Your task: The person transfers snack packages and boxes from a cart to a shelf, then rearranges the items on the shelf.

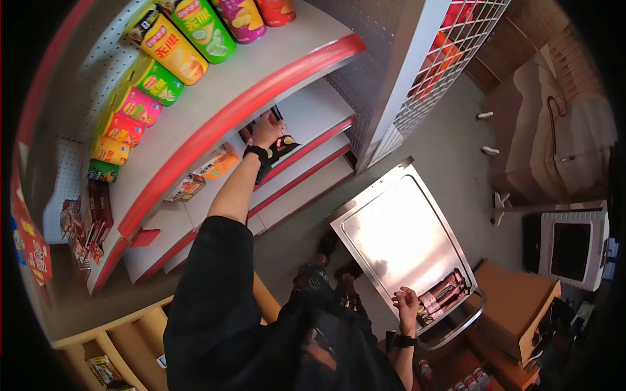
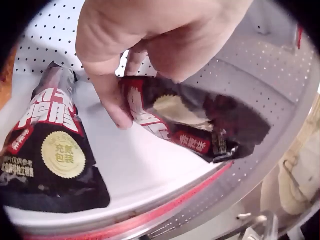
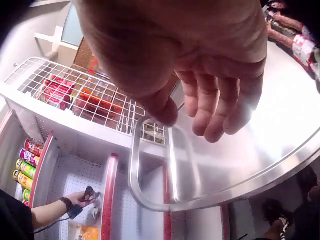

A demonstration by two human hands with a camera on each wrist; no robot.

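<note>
Two dark snack packets (image 2: 200, 125) showing on the white pegboard shelf (image 2: 150, 170) in the left wrist view: one being pinched at its upper end between thumb and curled fingers of the left hand (image 2: 160, 45), lying tilted near the red shelf edge; the other (image 2: 50, 150) lying flat just beside it, untouched. Right hand (image 3: 200, 65) hanging loose and slack-fingered over the steel cart tray (image 3: 280, 150), gripping nothing. More packets (image 1: 443, 293) lying stacked at the tray's near end, just beside that hand. Chip canisters (image 1: 189, 39) lining the top shelf above.
</note>
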